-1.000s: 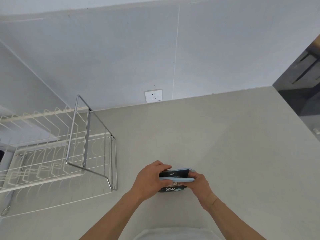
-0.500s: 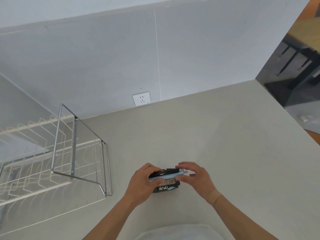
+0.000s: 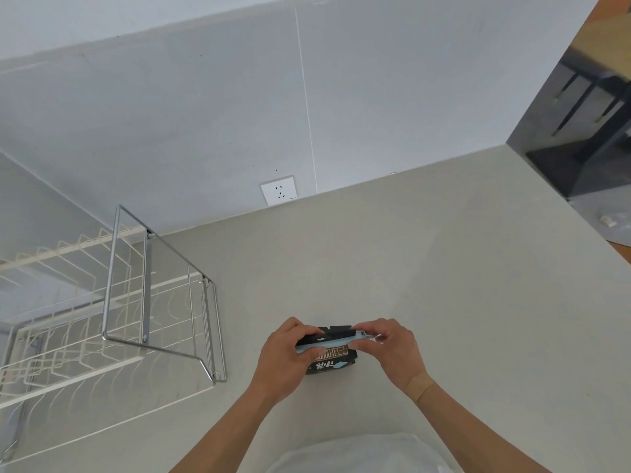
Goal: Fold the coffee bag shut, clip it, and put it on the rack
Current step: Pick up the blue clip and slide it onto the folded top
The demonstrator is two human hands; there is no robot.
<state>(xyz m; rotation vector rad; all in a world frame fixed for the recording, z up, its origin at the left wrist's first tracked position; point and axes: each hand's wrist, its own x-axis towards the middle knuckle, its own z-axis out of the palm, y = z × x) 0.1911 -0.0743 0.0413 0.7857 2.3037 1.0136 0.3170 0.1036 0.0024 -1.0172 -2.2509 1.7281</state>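
Note:
A small black coffee bag (image 3: 330,362) with white print stands on the beige counter (image 3: 426,285) in front of me. A long pale blue clip (image 3: 326,347) lies across its folded top. My left hand (image 3: 285,358) grips the left end of the bag and clip, thumb on the front. My right hand (image 3: 386,346) pinches the right end of the clip between thumb and fingers. The chrome wire rack (image 3: 164,295) stands on the counter to the left, apart from the bag.
A cream wire dish rack (image 3: 51,319) sits behind and left of the chrome rack. A wall socket (image 3: 278,190) is on the back wall. The counter's right edge drops to a floor with dark table legs (image 3: 580,97).
My right hand opened off the clip half a second ago and now pinches its right end again. The view has shifted slightly; the bag stays in place on the counter.

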